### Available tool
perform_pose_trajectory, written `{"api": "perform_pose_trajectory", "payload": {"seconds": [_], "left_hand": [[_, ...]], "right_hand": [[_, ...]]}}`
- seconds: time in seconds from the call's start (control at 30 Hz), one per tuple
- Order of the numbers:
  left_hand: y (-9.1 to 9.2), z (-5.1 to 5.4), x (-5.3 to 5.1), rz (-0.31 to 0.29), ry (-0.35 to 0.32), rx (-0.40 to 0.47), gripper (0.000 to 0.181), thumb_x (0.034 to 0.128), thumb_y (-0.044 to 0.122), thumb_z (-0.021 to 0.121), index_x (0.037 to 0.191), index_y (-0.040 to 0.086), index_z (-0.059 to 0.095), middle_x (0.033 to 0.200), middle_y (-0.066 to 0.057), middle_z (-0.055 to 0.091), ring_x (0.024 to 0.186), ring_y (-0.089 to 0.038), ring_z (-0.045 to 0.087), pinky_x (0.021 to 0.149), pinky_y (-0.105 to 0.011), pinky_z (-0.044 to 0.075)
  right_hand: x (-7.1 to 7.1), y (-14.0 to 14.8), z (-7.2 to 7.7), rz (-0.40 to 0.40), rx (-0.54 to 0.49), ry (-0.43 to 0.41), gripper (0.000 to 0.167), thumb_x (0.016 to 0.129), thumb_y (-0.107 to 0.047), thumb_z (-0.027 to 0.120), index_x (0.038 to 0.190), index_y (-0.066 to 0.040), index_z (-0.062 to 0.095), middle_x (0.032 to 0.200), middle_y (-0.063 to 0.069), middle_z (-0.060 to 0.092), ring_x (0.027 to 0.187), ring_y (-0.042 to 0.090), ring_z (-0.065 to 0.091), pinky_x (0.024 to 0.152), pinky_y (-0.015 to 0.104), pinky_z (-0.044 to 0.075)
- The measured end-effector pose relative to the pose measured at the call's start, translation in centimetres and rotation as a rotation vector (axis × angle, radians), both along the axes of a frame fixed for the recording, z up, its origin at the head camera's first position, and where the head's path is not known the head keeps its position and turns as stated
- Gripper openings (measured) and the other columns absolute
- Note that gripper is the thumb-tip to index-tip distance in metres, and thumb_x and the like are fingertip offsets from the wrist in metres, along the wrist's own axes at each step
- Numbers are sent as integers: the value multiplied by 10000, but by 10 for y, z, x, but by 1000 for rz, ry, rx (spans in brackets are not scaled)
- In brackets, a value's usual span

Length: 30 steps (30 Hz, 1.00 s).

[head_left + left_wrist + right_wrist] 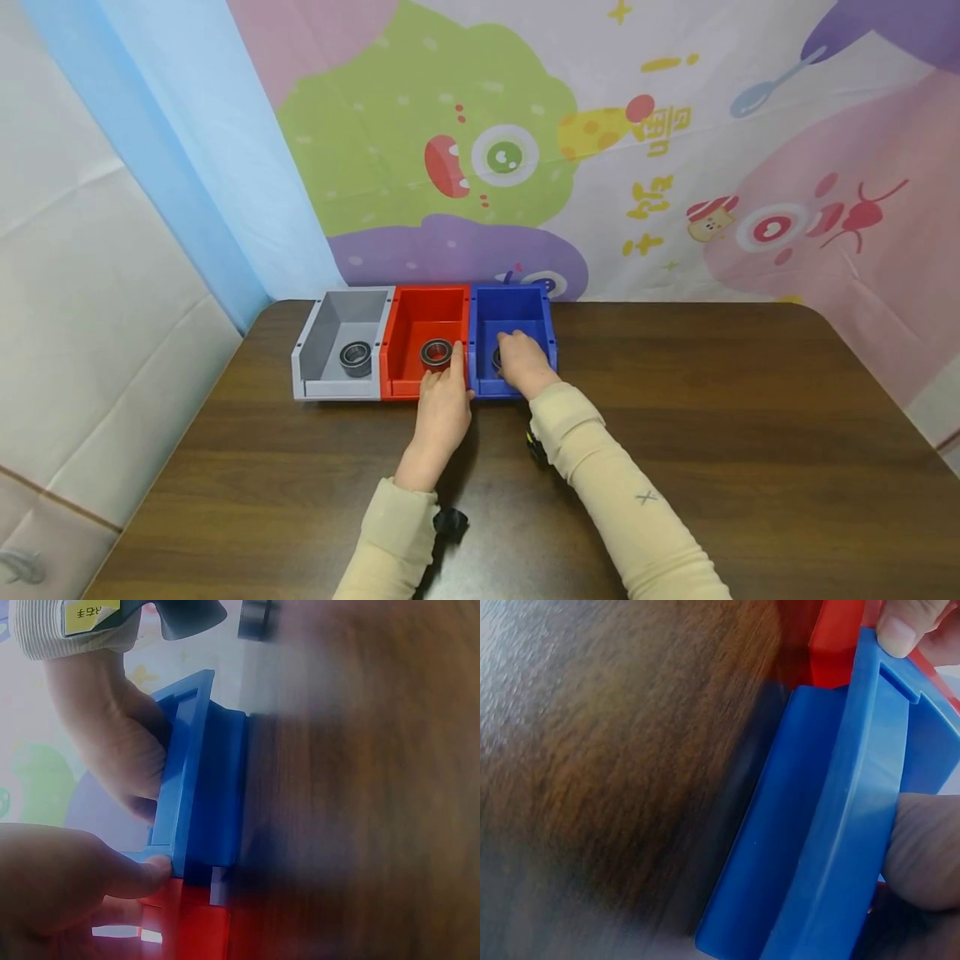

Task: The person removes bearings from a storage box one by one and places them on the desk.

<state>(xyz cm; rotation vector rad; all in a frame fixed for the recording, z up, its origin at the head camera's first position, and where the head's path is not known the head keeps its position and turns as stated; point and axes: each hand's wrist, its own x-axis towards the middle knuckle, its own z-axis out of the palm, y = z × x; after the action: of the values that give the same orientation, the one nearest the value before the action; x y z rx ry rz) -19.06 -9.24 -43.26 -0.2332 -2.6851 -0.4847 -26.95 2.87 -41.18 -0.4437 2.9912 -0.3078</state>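
A ball bearing (497, 359) lies in the blue bin (510, 304), mostly hidden behind my right hand (522, 360). That hand reaches in over the front with curled fingers at the bearing; its fingertips are hidden in both wrist views. My left hand (444, 412) holds the bins where the red bin (431, 302) meets the blue one. Its thumb (156, 871) presses on the blue bin's front corner, and the index finger lies along the adjoining walls. Another bearing (436, 354) sits in the red bin, and a third bearing (356, 357) is in the grey bin (337, 389).
The three bins stand side by side near the back edge of the brown wooden table (712, 433). Behind them hangs a cartoon-printed curtain (420, 100). Dark wrist straps (450, 523) show at both sleeves.
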Motion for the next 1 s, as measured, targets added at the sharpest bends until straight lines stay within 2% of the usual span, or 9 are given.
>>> {"api": "perform_pose_trajectory", "payload": {"seconds": [0.2,0.33,0.73,1.0], "left_hand": [[1,1,0,0,7,2,706,722,62,732,1320,-49,373,919,-214,658,865,-349,616,926,-510,402],[1,1,0,6,-1,2,710,725,67,730,1326,-43,367,923,-216,658,877,-350,616,934,-508,397],[0,-2,0,2,4,5,715,722,64,733,1325,-40,363,946,-215,656,879,-350,615,933,-502,399],[-1,-1,0,1,27,2,719,710,62,742,1318,-46,374,944,-216,655,867,-352,617,919,-510,407]], "right_hand": [[-3,-1,-3,53,68,9,404,768,-140,714,1143,-60,585,1068,152,577,1010,270,567,863,357,473],[-4,-1,-4,70,79,26,342,762,-136,718,1081,-66,618,1016,143,583,976,268,577,838,355,481],[-4,-1,-10,67,58,70,362,766,-129,715,1105,-76,601,1059,152,575,989,319,563,896,395,447],[-3,-1,-9,37,-24,90,427,746,-100,728,1136,-62,560,1149,192,509,1036,362,507,815,443,493]]}}
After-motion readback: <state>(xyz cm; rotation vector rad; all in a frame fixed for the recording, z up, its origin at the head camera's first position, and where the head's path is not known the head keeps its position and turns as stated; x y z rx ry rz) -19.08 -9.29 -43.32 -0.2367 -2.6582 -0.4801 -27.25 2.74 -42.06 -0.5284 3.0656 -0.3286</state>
